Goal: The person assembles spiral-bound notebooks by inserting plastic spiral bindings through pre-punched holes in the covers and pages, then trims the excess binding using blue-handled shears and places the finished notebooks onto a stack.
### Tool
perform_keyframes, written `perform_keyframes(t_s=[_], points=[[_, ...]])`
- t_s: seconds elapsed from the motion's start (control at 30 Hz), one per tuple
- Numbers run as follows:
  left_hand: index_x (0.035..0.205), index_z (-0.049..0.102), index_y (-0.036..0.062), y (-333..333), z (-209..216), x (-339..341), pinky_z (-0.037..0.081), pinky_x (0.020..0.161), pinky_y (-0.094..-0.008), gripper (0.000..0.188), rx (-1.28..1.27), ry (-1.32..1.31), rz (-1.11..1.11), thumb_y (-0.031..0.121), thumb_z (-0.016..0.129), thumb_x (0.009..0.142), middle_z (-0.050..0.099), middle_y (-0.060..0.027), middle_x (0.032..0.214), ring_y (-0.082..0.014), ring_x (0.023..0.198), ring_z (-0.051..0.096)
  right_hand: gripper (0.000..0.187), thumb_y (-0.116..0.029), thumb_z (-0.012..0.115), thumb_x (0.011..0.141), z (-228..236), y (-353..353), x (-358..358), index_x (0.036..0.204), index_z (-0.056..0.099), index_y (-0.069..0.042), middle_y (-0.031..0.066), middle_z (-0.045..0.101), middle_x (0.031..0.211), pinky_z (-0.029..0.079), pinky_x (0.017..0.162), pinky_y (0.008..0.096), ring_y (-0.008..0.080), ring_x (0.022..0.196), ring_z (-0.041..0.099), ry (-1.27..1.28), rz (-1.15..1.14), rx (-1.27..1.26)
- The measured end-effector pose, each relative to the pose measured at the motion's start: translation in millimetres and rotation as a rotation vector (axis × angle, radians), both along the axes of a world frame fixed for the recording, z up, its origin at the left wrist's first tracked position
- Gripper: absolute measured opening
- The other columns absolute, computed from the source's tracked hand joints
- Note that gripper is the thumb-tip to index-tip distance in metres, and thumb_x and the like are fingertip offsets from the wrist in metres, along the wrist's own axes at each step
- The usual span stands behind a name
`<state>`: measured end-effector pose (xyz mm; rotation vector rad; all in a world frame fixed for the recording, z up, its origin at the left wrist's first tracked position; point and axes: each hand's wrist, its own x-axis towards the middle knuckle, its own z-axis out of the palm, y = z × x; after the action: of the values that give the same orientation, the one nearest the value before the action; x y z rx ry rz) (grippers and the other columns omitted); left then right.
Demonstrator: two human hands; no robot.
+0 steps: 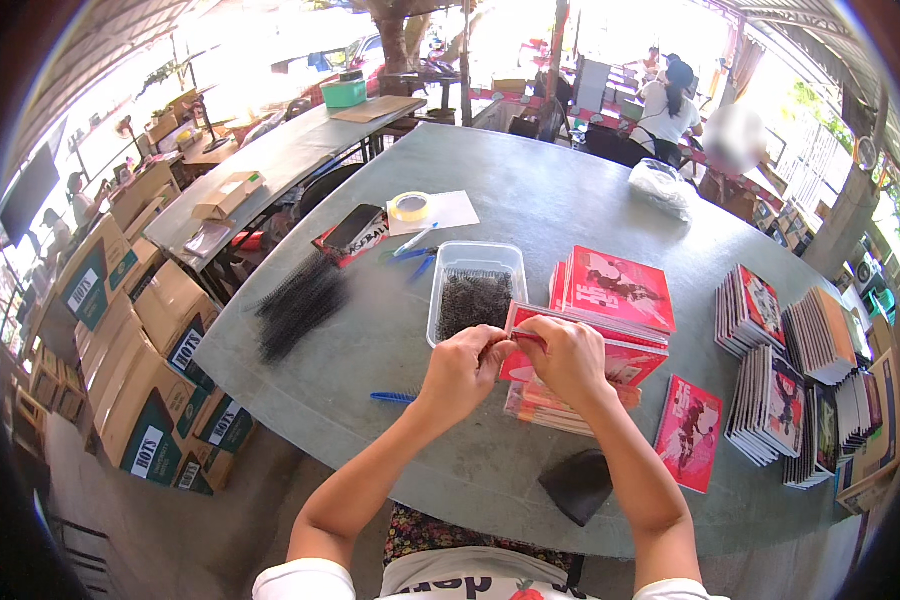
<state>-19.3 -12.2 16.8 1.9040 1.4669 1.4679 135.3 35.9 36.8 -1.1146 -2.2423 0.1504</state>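
Observation:
My left hand (467,372) and my right hand (568,362) meet over the middle of the table, fingertips pinched together. They grip the edge of a thin red notebook (515,316); the exact finger hold and any small part between them are hidden. Just beyond stands a clear plastic tub (520,262) with many short black coils (475,298) in it. To the right of the tub rises a stack of red notebooks (625,290). Below my right hand lie more bundled notebooks (560,410). A blue coil (393,397) rests left of my left wrist.
Long black coils (305,305) lie at the left, near a phone (354,230), a tape roll (410,207) and blue-handled pliers (420,260). A single red notebook (688,432) and a dark pouch (578,487) lie nearer me. Notebook stacks (767,400) line the right edge.

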Motion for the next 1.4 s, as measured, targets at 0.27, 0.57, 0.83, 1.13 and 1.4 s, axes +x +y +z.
perform_keyframes(t_s=[0.27,0.57,0.83,1.13,1.4], points=[[0.090,0.060,-0.0008,-7.3,-1.9,-1.3,0.048,0.059,-0.0348,0.015,0.176,0.076,0.028,0.014,0.057,0.089,0.063,-0.0169,0.076,-0.0323,0.066,0.061,0.013,-0.018,0.062,0.076,6.4,-7.5,-4.2,0.086,0.068,-0.012,0.0084,0.067,0.079,0.050,0.066,0.0381,0.0267,0.075,0.065,0.011,-0.012,-0.062],[0.092,0.060,0.0017,1.4,-4.3,-13.0,0.047,0.054,-0.0300,0.010,-0.208,-0.111,0.001,0.010,0.056,0.088,0.062,-0.0079,0.068,-0.0217,0.058,0.061,0.013,-0.018,0.063,0.077,8.3,-8.5,-9.2,0.085,0.068,-0.011,0.0080,0.067,0.080,0.050,0.068,0.0381,0.0268,0.078,0.065,0.056,0.099,-0.056],[0.105,0.059,0.0057,14.0,-17.8,-56.3,0.049,0.064,-0.0301,0.022,-0.191,-0.075,-0.216,0.008,0.059,0.083,0.065,-0.0110,0.091,-0.0203,0.077,0.063,0.014,-0.019,0.057,0.085,6.0,-13.1,-23.1,0.091,0.066,-0.009,0.0102,0.066,0.083,0.048,0.074,0.0406,0.0298,0.081,0.063,0.082,0.138,0.026],[0.092,0.064,0.0077,15.4,21.9,-67.4,0.047,0.070,-0.0395,0.033,-0.723,0.149,-0.267,0.039,0.057,0.085,0.065,-0.0148,0.084,-0.0325,0.080,0.062,0.013,-0.017,0.060,0.082,-11.6,-4.3,-13.0,0.085,0.064,-0.006,0.0099,0.066,0.085,0.043,0.080,0.0381,0.0301,0.085,0.061,0.138,0.031,0.022],[0.084,0.062,0.0021,29.7,7.4,-63.9,0.046,0.058,-0.0339,0.047,-0.520,-0.005,-0.384,0.046,0.046,0.093,0.061,-0.0082,0.064,-0.0174,0.060,0.059,0.011,-0.013,0.059,0.083,-7.5,-2.7,-16.4,0.088,0.065,-0.005,0.0111,0.066,0.083,0.046,0.074,0.0356,0.0271,0.084,0.062,0.341,0.124,-0.058]])
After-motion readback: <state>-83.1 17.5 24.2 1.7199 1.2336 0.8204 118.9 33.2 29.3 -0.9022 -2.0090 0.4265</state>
